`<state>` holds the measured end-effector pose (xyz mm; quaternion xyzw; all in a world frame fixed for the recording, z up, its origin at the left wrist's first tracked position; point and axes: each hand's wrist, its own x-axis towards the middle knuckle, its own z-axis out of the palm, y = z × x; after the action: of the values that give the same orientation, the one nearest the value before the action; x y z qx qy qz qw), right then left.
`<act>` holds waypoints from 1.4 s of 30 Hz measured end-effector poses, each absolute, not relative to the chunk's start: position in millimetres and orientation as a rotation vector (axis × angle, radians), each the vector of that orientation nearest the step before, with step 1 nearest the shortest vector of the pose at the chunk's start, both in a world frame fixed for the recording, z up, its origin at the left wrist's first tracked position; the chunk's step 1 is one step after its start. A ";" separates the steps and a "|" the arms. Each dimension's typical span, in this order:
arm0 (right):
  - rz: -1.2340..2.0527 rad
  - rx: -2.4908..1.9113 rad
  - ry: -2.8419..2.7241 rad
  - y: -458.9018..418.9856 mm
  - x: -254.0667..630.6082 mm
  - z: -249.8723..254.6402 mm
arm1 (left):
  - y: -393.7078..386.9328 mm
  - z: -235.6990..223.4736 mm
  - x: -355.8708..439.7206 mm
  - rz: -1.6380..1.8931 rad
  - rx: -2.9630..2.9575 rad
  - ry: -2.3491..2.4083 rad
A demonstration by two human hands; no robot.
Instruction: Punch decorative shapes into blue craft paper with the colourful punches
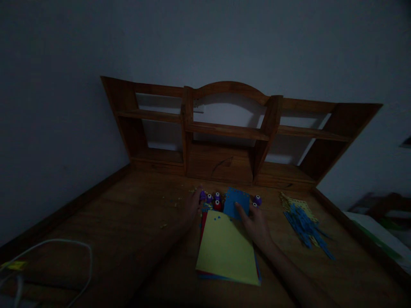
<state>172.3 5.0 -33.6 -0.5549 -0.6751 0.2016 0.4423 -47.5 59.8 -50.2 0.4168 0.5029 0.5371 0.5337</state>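
My right hand [255, 224] pinches a blue piece of paper [236, 203] by its lower right part, thumb on top. Small holes run along the paper's top edge. My left hand [192, 205] has its fingers against a small purple craft punch [202, 196], seemingly gripping it; the dim light blurs the grasp. Between my hands stand more small punches, among them a red punch [217, 205] and a purple punch [209, 198]. Another purple punch [257, 200] stands beyond my right hand. Below the blue paper lies a stack of coloured sheets, a yellow sheet [226, 248] uppermost, with a few blue punched bits on it.
At the right lies a pile of blue paper strips [303, 224] with yellow punched paper [303, 205] behind. Yellow scraps [163, 226] are scattered left of my left hand. A wooden shelf unit [224, 128] borders the table's back. A white cable [58, 241] loops at the left front.
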 end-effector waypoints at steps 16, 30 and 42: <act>0.450 -1.389 -1.681 6.3 174.8 -34.6 | 58.0 -38.3 -40.4 1.214 1.102 1.095; 0.456 -1.382 -1.676 5.6 173.7 -32.8 | 64.2 -51.3 -36.0 1.208 0.981 0.726; 0.379 -1.397 -1.702 6.7 174.2 -33.4 | 51.8 -46.5 -38.9 1.208 2.182 1.346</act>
<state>174.2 6.7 -33.4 -0.5622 -0.6847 0.1523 0.4381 -38.9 51.8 -46.5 0.7608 0.4693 0.4212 0.1531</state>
